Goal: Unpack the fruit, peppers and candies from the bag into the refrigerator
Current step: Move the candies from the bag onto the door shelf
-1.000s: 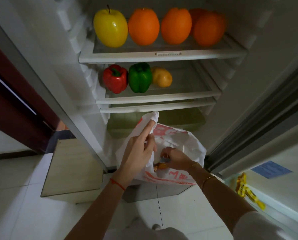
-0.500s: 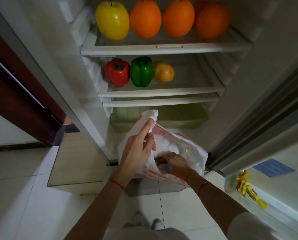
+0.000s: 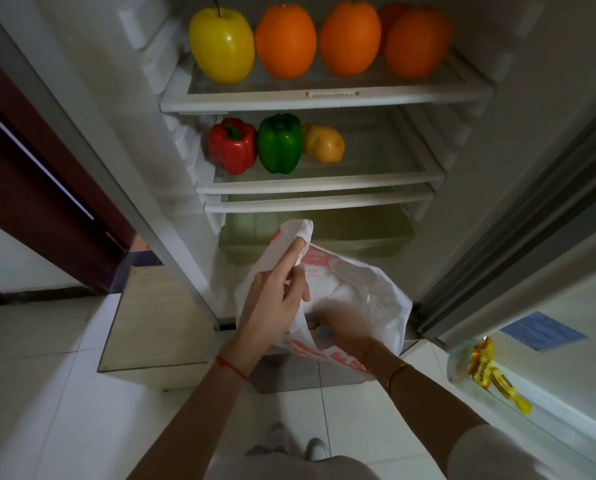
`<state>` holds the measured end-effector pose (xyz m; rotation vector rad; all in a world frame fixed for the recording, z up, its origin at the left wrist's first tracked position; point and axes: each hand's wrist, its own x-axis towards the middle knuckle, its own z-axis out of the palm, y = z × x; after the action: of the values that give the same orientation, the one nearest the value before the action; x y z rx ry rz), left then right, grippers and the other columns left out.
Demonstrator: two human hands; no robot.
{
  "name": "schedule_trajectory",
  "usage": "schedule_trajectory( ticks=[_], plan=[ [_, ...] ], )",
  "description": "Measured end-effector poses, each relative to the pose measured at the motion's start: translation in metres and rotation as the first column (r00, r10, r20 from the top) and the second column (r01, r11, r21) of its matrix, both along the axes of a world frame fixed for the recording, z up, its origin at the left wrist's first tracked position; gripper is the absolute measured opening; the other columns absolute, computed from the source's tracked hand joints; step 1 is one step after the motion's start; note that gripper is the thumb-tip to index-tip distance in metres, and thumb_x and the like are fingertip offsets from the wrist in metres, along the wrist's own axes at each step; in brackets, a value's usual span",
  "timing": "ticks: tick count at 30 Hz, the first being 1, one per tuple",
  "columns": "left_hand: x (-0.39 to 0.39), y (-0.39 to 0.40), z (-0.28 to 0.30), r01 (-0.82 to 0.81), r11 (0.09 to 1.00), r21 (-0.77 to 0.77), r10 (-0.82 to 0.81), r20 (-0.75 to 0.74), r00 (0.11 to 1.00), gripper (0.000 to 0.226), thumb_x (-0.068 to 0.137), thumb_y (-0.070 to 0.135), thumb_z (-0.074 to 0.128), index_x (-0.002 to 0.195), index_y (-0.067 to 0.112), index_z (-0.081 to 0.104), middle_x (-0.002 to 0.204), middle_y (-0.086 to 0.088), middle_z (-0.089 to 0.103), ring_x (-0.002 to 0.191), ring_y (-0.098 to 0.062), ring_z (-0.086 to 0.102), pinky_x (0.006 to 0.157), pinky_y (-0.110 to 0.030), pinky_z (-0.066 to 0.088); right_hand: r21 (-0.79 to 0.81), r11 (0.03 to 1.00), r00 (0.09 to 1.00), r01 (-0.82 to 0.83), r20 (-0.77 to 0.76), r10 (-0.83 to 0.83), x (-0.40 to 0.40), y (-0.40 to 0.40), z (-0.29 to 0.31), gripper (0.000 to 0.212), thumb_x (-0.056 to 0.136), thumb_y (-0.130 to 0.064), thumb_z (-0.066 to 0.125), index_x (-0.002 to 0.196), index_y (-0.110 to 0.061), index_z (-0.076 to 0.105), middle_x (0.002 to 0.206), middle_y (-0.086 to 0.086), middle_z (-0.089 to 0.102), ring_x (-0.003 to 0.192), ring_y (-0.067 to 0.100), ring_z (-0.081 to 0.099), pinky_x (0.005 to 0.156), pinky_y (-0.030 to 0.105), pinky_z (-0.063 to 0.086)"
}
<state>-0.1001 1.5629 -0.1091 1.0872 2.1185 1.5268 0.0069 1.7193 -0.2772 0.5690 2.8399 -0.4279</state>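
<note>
The left hand (image 3: 272,306) pinched the rim of the bag (image 3: 369,296), its forefinger stretched up along the raised edge. The right hand (image 3: 345,327), blurred, reached inside the mouth; whether its fingers gripped anything I could not tell. The bag was thin white plastic with red print, crumpled, held before the open refrigerator (image 3: 324,98), below the shelf bearing the red pepper (image 3: 232,147) and green pepper (image 3: 279,143).
</note>
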Motion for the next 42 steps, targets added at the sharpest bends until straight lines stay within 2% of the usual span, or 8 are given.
schedule_trajectory(
  ticks=[4, 11, 15, 20, 27, 30, 35, 42],
  plan=[
    [0.001, 0.0, 0.005, 0.016, 1.0, -0.021, -0.016, -0.005, 1.0, 0.061, 0.102, 0.018, 0.043, 0.138, 0.065, 0.026, 0.072, -0.005, 0.064, 0.067, -0.017, 0.062, 0.064, -0.025, 0.052, -0.304, 0.914, 0.926, 0.268, -0.18, -0.332, 0.0, -0.005, 0.027, 0.036, 0.082, -0.045, 0.071, 0.11, -0.025, 0.059, 0.11, -0.005, 0.063, 0.097, 0.013, 0.061, 0.09, 0.027, 0.051],
    [0.019, 0.013, 0.025, 0.067, 0.997, -0.041, -0.071, -0.093, 0.993, 0.054, 0.101, 0.017, 0.046, 0.149, 0.037, 0.036, 0.071, -0.008, 0.063, 0.059, -0.02, 0.061, 0.053, -0.032, 0.053, -0.683, 0.602, 0.672, 0.414, -0.217, -0.708, 0.029, -0.011, 0.09, 0.032, 0.079, -0.035, 0.079, 0.098, -0.014, 0.064, 0.091, -0.003, 0.069, 0.075, 0.007, 0.067, 0.066, 0.015, 0.052],
    [0.033, 0.024, 0.031, 0.131, 0.991, -0.038, -0.134, -0.119, 0.984, 0.055, 0.1, 0.015, 0.047, 0.151, 0.034, 0.035, 0.07, -0.001, 0.064, 0.06, -0.012, 0.062, 0.055, -0.021, 0.052, -0.758, 0.47, 0.549, 0.452, -0.178, -0.817, 0.067, -0.004, 0.118, 0.037, 0.076, -0.041, 0.08, 0.095, -0.011, 0.068, 0.09, 0.0, 0.073, 0.08, 0.014, 0.07, 0.077, 0.031, 0.057],
    [0.05, 0.037, 0.036, 0.155, 0.988, -0.023, -0.157, -0.127, 0.979, 0.055, 0.101, 0.017, 0.049, 0.15, 0.038, 0.033, 0.066, 0.0, 0.062, 0.06, -0.01, 0.061, 0.054, -0.018, 0.047, -0.804, 0.379, 0.338, 0.459, -0.237, -0.911, 0.133, -0.001, 0.149, 0.034, 0.073, -0.041, 0.081, 0.09, -0.013, 0.069, 0.08, 0.003, 0.073, 0.069, 0.019, 0.069, 0.069, 0.04, 0.058],
    [0.069, 0.047, 0.038, 0.196, 0.98, -0.035, -0.199, -0.143, 0.969, 0.055, 0.102, 0.018, 0.047, 0.148, 0.043, 0.029, 0.071, -0.001, 0.066, 0.064, -0.012, 0.064, 0.058, -0.019, 0.046, -0.659, 0.273, 0.108, 0.701, -0.28, -0.954, 0.231, 0.007, 0.159, 0.027, 0.08, -0.032, 0.078, 0.089, -0.008, 0.069, 0.079, 0.003, 0.069, 0.068, 0.018, 0.065, 0.06, 0.024, 0.051],
    [0.075, 0.049, 0.038, 0.206, 0.978, -0.037, -0.209, -0.138, 0.968, 0.054, 0.102, 0.018, 0.047, 0.151, 0.037, 0.032, 0.071, -0.001, 0.067, 0.066, -0.012, 0.065, 0.06, -0.011, 0.042, -0.528, 0.208, 0.106, 0.823, -0.218, -0.97, 0.255, 0.018, 0.152, 0.025, 0.081, -0.028, 0.076, 0.079, -0.005, 0.066, 0.064, 0.001, 0.06, 0.055, 0.011, 0.052, 0.044, 0.012, 0.037],
    [0.079, 0.048, 0.039, 0.206, 0.978, -0.021, -0.207, -0.144, 0.968, 0.056, 0.102, 0.018, 0.047, 0.151, 0.039, 0.03, 0.071, -0.003, 0.067, 0.067, -0.015, 0.067, 0.062, -0.012, 0.044, -0.366, 0.185, 0.162, 0.912, -0.093, -0.982, 0.256, 0.044, 0.131, 0.045, 0.082, -0.033, 0.073, 0.055, -0.01, 0.046, 0.057, 0.005, 0.049, 0.053, 0.018, 0.043, 0.048, 0.027, 0.029],
    [0.078, 0.041, 0.043, 0.186, 0.982, 0.02, -0.181, -0.139, 0.974, 0.058, 0.101, 0.017, 0.047, 0.14, 0.054, 0.025, 0.068, -0.001, 0.065, 0.06, -0.012, 0.062, 0.061, -0.016, 0.046, -0.231, 0.215, 0.239, 0.949, 0.078, -0.968, 0.243, 0.06, 0.089, 0.036, 0.09, -0.04, 0.063, 0.085, -0.005, 0.06, 0.086, 0.01, 0.063, 0.075, 0.023, 0.058, 0.062, 0.03, 0.044]
  ],
)
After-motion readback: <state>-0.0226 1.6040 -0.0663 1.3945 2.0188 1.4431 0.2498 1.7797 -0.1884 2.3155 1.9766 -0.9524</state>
